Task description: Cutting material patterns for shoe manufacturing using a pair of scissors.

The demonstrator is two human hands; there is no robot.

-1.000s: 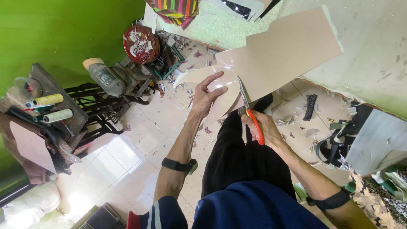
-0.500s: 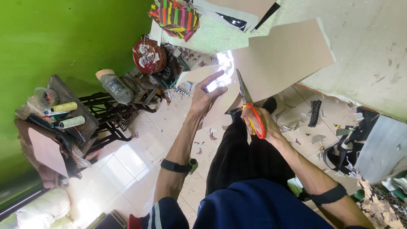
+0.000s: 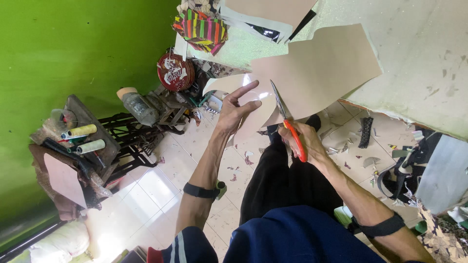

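A person in a dark blue top and black trousers is sitting over a pale tiled floor, cutting sheet material. Nearest the camera, the right hand is closing its fingers through the orange handles of a pair of scissors, whose blades are standing almost together and biting into the lower edge of a large beige sheet. The left hand is steadying the sheet's curling cut flap from beside the blades, fingers spread wide and gripping nothing firmly. The sheet itself is draping off the near edge of a pale green desk, hanging over the person's lap.

The risk, as it appears here, is lying in that left hand: its fingertips are sitting close to the blade tips, and a slip or an overlong stroke could be nicking them. The unsupported sheet could also be sagging and pulling the cut off line. Farther off, offcuts are littering the floor, and thread spools are resting on a sewing stand by the green wall.
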